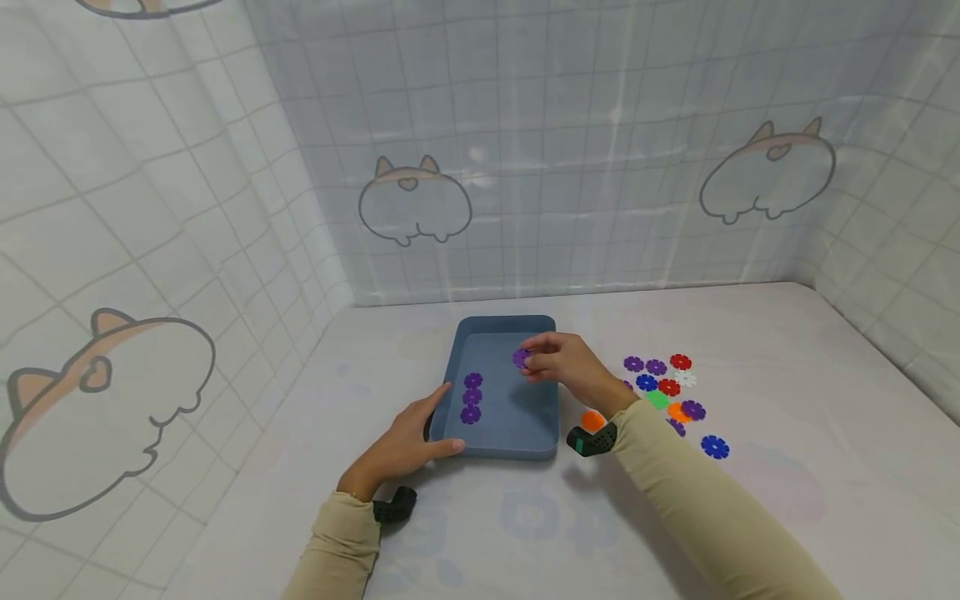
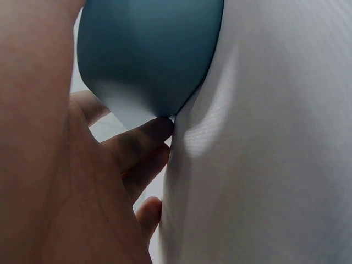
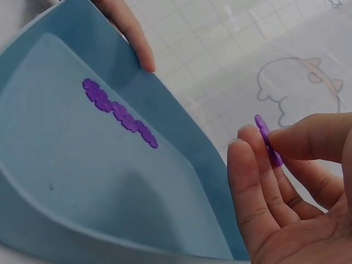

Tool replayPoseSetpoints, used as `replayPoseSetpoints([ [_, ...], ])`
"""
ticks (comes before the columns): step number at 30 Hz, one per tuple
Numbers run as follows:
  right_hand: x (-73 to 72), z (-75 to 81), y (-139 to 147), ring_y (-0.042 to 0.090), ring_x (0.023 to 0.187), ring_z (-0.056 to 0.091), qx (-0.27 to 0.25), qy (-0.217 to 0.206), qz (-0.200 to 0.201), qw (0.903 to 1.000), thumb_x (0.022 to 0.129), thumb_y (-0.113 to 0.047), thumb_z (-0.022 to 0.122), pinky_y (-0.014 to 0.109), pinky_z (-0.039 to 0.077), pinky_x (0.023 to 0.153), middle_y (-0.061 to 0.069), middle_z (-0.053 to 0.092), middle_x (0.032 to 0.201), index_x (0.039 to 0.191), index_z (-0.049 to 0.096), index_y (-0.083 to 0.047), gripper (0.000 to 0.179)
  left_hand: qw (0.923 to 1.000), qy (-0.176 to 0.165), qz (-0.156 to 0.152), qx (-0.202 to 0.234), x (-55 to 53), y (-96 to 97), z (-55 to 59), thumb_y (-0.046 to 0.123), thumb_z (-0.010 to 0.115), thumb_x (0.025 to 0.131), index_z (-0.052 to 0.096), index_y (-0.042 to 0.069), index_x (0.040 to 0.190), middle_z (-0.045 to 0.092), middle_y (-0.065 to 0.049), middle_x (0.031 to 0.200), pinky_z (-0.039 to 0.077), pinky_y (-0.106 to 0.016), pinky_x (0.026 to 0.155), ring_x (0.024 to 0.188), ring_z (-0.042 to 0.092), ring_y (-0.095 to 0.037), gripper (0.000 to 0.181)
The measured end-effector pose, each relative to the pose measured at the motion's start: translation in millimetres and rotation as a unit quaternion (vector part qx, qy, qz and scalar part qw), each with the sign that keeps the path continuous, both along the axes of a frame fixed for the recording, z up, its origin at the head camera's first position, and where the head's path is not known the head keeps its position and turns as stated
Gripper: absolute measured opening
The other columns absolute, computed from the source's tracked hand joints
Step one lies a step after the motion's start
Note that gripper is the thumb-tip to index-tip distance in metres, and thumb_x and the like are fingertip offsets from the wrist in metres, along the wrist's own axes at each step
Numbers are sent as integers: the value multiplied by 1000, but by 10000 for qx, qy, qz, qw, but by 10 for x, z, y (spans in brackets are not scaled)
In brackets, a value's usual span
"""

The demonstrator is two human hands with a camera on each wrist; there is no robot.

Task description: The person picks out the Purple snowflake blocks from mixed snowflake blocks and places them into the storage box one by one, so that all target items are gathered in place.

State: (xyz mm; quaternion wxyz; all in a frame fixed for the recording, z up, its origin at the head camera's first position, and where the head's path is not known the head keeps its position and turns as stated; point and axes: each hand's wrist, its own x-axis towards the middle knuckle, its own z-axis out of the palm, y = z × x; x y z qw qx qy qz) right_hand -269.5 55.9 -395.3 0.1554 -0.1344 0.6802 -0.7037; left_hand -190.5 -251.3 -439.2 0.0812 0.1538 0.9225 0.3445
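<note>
My left hand (image 1: 408, 437) rests against the near left corner of a blue-grey tray (image 1: 501, 454), thumb spread along the near side and fingers along the left side. In the left wrist view, its fingertips touch the tray's outer wall (image 2: 148, 49) low down. Over the tray's right half, my right hand (image 1: 562, 362) pinches a purple notched plastic disc (image 3: 262, 132) between thumb and fingers, held on edge above the tray floor. Three more purple discs (image 1: 472, 397) lie in a row along the tray's left side, close against one another.
Right of the tray lie loose discs: purple ones (image 1: 656, 367), red ones (image 1: 680, 362), blue (image 1: 715, 447), white (image 1: 686, 378), green (image 1: 657, 400) and orange (image 1: 592, 421). My right forearm passes over part of this group. Tiled-pattern cloth walls (image 1: 585, 208) enclose the white table (image 1: 495, 542).
</note>
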Motion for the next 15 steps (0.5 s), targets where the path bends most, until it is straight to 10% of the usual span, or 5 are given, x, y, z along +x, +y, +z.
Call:
replayPoseSetpoints([
  [15, -112, -41, -189, 25, 94, 70, 55, -6, 177, 9998, 95, 2, 63, 37, 57, 85, 22, 65, 111, 127, 61, 7, 32, 10000, 28, 51, -22, -16, -3, -26, 56, 72, 87, 17, 26, 163, 26, -8, 162, 22, -62, 114, 147, 24, -33, 98],
])
